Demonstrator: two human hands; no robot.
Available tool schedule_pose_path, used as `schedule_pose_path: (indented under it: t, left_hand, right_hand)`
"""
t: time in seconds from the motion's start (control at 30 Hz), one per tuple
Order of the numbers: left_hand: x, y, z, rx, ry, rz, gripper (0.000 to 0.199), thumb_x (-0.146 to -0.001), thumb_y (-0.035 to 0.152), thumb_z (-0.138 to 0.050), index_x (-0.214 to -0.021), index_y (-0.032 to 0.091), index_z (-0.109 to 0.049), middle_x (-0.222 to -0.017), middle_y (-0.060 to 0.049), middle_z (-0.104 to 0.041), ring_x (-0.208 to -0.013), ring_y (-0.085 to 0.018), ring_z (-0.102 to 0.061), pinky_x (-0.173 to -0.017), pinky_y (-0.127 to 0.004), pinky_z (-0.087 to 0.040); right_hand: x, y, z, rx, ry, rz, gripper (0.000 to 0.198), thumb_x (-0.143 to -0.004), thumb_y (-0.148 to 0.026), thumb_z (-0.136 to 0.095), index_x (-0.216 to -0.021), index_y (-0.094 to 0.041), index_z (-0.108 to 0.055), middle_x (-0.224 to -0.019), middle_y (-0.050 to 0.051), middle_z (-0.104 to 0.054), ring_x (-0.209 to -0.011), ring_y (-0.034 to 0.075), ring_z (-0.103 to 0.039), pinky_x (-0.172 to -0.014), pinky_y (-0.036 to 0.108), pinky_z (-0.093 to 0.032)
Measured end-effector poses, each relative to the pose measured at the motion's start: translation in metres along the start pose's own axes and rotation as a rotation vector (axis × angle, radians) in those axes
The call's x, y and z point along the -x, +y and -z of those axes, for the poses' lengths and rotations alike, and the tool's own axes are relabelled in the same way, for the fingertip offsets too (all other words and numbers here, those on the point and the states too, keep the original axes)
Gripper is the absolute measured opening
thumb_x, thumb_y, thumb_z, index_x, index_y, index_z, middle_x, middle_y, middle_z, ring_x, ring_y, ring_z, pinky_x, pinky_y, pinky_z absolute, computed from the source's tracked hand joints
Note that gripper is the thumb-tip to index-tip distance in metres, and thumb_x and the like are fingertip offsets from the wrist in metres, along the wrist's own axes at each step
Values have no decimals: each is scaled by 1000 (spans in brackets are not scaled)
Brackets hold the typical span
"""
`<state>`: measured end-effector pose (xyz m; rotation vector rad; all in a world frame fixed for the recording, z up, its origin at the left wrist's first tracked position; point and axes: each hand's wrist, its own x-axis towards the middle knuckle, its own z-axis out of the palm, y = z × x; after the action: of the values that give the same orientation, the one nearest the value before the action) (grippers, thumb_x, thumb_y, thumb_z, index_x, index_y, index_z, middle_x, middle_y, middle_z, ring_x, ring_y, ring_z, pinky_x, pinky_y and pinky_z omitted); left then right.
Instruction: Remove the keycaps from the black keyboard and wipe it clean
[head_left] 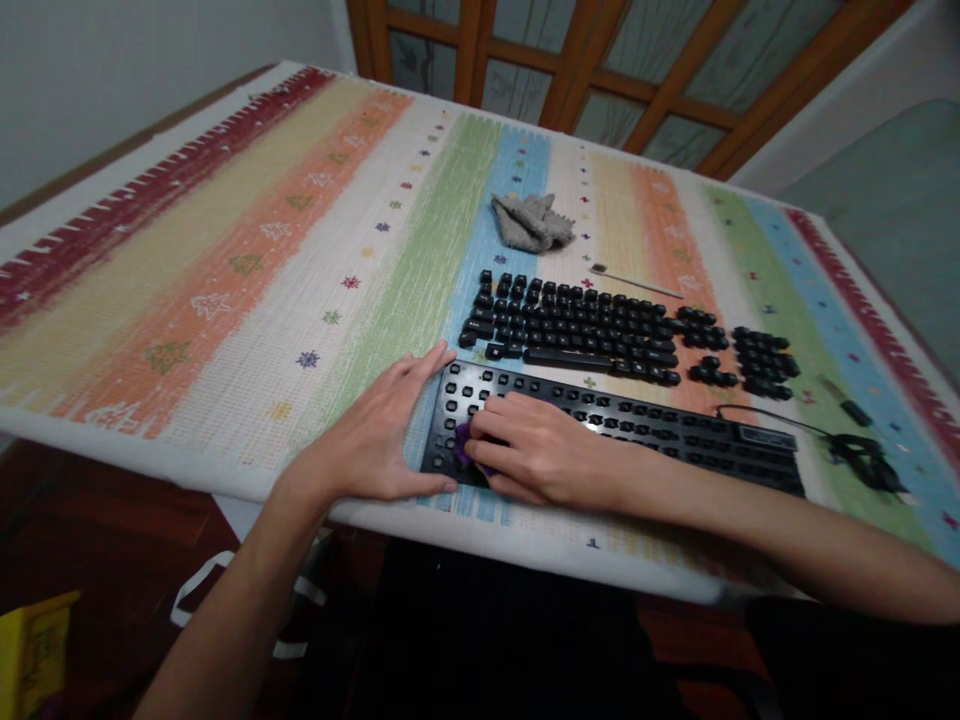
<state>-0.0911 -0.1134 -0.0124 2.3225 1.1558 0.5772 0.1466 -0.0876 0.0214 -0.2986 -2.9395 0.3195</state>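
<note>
1. A cloth-covered worktop [247, 330], striped in red, yellow, orange, white, green and blue with small trees and snowflakes, fills the view.
2. Beyond it stand a pale wall [165, 60] and wood-framed glass panels [517, 95]; below is a dark reddish floor [97, 530] with a yellow container [34, 645].
3. The black rectangular keyboard base [622, 418] lies near the front edge, below rows of loose black keycaps [592, 325].
4. Left hand [375, 430]: fingers spread wide at the base's left end.
5. Right hand [536, 445]: fingers curled closed around a purple cloth [462, 442] on the base.
6. A crumpled grey cloth [532, 222] lies behind.
</note>
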Motion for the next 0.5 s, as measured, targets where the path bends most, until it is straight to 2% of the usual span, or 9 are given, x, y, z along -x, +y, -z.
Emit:
schedule_pose_path:
  t: [0.07, 0.13, 0.2, 0.27, 0.33, 0.4, 0.5]
  left_hand:
    - [0, -1, 0, 10, 1, 10, 130, -65, 57, -82, -158, 27, 4, -159, -15, -30, -143, -40, -33, -116, -62, -31]
    - [1, -1, 0, 14, 6, 11, 131, -65, 58, -82, -158, 27, 4, -160, -15, -30, -143, -40, -33, -117, -61, -31]
    - [2, -2, 0, 11, 4, 10, 130, -66, 58, -82, -158, 27, 4, -160, -15, -30, -144, -39, -32, -117, -61, -30]
    - [2, -2, 0, 2, -2, 13, 130, -66, 59, -81, -158, 26, 4, -160, -15, -29, -144, -39, -32, -118, -61, -30]
    - [2, -1, 0, -7, -5, 17, 130, -65, 59, -81, -158, 25, 3, -160, -15, -29, -144, -40, -32, -118, -61, -30]
    - [2, -1, 0, -15, -6, 15, 130, -65, 59, -81, -158, 24, 2, -160, -16, -30, -144, -40, -32, -118, -61, -30]
    - [1, -1, 0, -19, 2, 0, 130, -66, 58, -81, -158, 23, 3, -159, -17, -31, -144, -39, -33, -117, -59, -31]
  right_hand:
    - [3, 5, 5, -132, 82, -35, 21, -99, -22, -47, -95, -12, -66, -90, 9, -63, -82, 19, -54, -75, 35, -48]
    - [7, 7, 10, -209, 248, -133, 18, -98, -21, -50, -97, -13, -66, -87, 8, -63, -80, 17, -56, -72, 32, -50]
    - [11, 6, 13, -152, 436, -221, 14, -96, -17, -54, -100, -13, -66, -86, 8, -64, -79, 17, -58, -68, 31, -52]
    - [16, 2, 12, -23, 540, -192, 14, -93, -14, -58, -103, -12, -67, -88, 9, -67, -78, 17, -61, -67, 31, -54]
    - [21, -3, 9, 75, 504, -68, 17, -91, -11, -60, -106, -8, -67, -93, 13, -71, -84, 20, -66, -72, 34, -58]
    - [26, -9, 4, 104, 360, 37, 21, -94, -10, -55, -112, -5, -66, -106, 16, -74, -101, 23, -69, -86, 38, -61]
    - [33, -15, -2, 83, 141, 58, 30, -100, -7, -43, -122, -3, -62, -125, 18, -70, -127, 25, -60, -105, 44, -54]
